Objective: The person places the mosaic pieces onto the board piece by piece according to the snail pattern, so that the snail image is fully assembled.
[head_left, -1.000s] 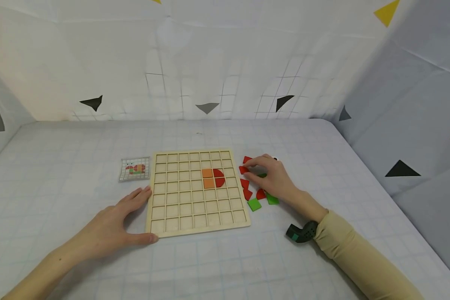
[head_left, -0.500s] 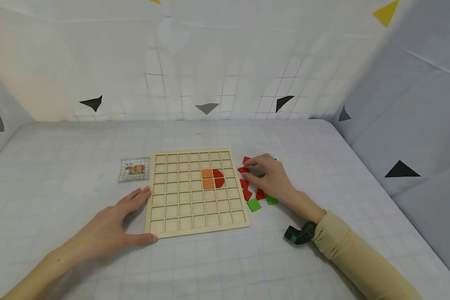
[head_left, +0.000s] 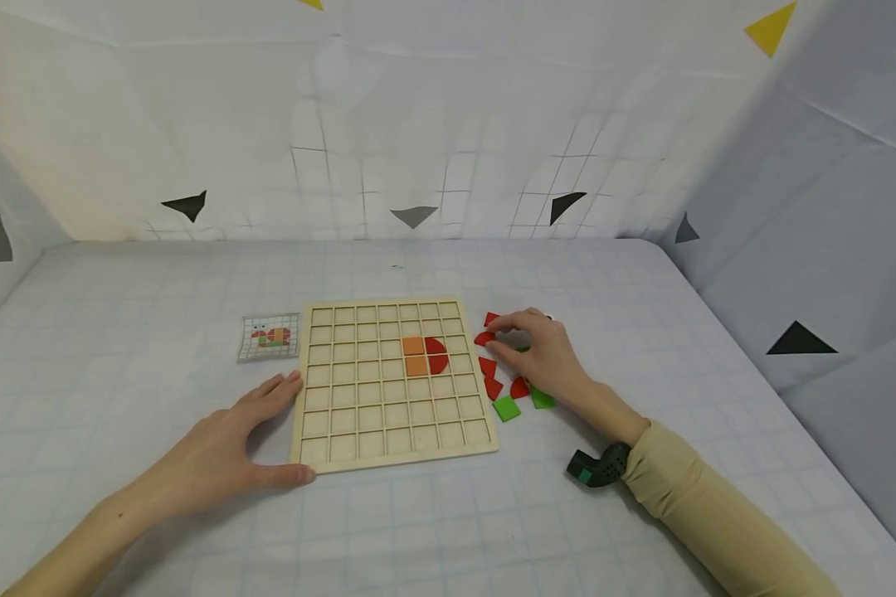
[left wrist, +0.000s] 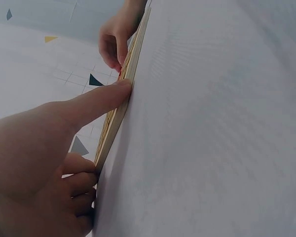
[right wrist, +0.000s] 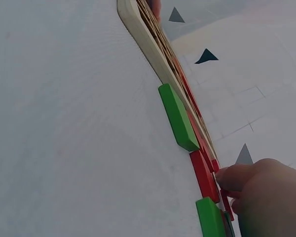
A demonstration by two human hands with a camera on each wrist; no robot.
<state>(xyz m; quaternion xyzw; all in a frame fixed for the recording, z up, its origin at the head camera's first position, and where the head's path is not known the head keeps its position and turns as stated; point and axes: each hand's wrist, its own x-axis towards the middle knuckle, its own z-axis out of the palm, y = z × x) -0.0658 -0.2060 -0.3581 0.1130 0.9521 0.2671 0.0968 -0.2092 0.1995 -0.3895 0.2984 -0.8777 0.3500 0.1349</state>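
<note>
A pale wooden grid board [head_left: 381, 419] lies flat on the table. Two orange square tiles [head_left: 414, 366] and two red quarter-circle tiles [head_left: 436, 356] sit in its cells. My left hand [head_left: 220, 452] has its fingers spread along the board's left edge, with the thumb at the near-left corner. To the right of the board, my right hand [head_left: 541, 348] pinches a red quarter-circle tile [head_left: 484, 339] between thumb and forefinger, low over the table. Near it lie more red tiles [head_left: 488, 366] and green tiles [head_left: 506, 408]; some are partly hidden under the hand.
A small pattern card [head_left: 269, 337] printed with a red, green and orange figure lies left of the board. White sheets [head_left: 448, 99] with black, grey and yellow triangles rise behind and beside the table. A dark curved device [head_left: 597, 466] sits at the right wrist.
The red tile at my right fingertips has turned slightly, its rounded edge now showing differently. My left hand and the board have stayed in place.
</note>
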